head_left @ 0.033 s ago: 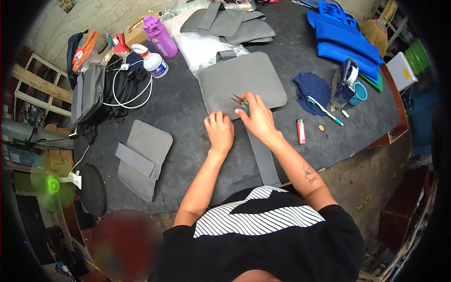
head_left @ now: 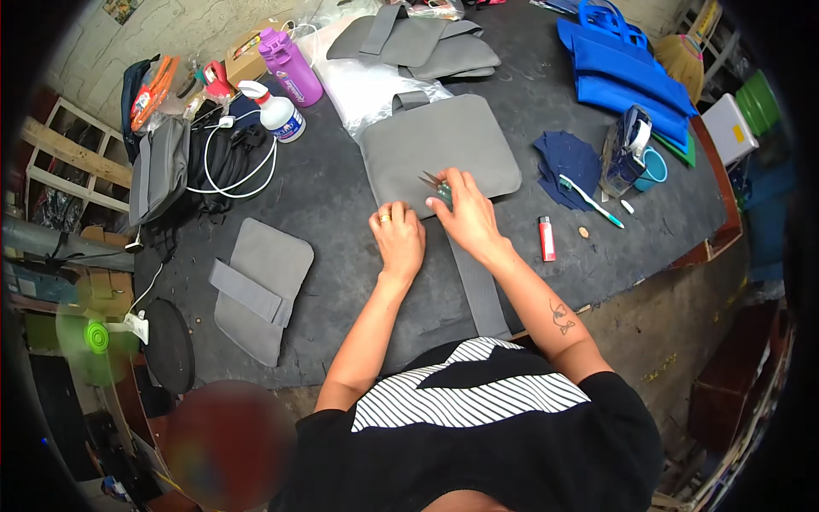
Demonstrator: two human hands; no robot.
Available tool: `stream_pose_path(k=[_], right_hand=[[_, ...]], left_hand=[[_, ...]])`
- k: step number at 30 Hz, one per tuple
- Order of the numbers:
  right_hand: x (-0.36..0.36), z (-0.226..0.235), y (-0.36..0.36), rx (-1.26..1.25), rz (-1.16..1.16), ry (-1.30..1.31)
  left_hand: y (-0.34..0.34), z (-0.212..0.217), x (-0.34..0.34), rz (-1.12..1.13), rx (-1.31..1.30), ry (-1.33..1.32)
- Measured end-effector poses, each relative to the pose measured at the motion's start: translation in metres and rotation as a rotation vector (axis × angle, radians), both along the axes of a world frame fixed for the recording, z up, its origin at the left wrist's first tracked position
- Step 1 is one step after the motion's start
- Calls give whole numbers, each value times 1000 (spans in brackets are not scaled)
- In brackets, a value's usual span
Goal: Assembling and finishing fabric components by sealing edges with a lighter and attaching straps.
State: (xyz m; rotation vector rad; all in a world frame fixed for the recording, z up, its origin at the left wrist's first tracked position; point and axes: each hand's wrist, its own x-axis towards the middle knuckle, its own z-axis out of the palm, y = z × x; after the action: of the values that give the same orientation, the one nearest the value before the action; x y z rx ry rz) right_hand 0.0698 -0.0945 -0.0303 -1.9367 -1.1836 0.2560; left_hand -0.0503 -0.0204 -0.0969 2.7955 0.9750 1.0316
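A grey fabric panel with rounded corners (head_left: 444, 141) lies flat on the dark table, a strap loop at its far edge. A grey strap (head_left: 479, 294) runs from its near edge toward my body. My left hand (head_left: 399, 239) is closed at the panel's near left edge, fingertips pinched on the fabric. My right hand (head_left: 465, 213) grips small thread snips (head_left: 432, 181), blades pointing up and left over the panel. My fingers cover most of the snips' greenish handle. To the left lies a smaller grey fabric piece with a band across it (head_left: 264, 273).
More grey pieces (head_left: 418, 43) are stacked at the back. A spray bottle (head_left: 277, 115), purple bottle (head_left: 292, 66) and white cable (head_left: 207, 162) stand left. Rightward lie a red lighter (head_left: 546, 239), toothbrush (head_left: 593, 202), dark blue cloth (head_left: 563, 162), blue cup (head_left: 651, 168) and blue bags (head_left: 627, 77).
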Motion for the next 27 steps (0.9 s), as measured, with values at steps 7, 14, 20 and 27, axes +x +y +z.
stream_pose_path(k=[7,14,20,27], right_hand=[[-4,-27,-6,27,28,-126],[-16,-41,-11,-16,38,-444],[-19,-51,-4,1,39,-521],[-20,-52,-2,13,39,-503]], left_hand=[[13,-19,-10,-14,-467,-159],[11,-17,-11,-15,-492,-143],[10,-19,-11,-16,-463,-168],[9,-21,-10,-15,-429,-173]])
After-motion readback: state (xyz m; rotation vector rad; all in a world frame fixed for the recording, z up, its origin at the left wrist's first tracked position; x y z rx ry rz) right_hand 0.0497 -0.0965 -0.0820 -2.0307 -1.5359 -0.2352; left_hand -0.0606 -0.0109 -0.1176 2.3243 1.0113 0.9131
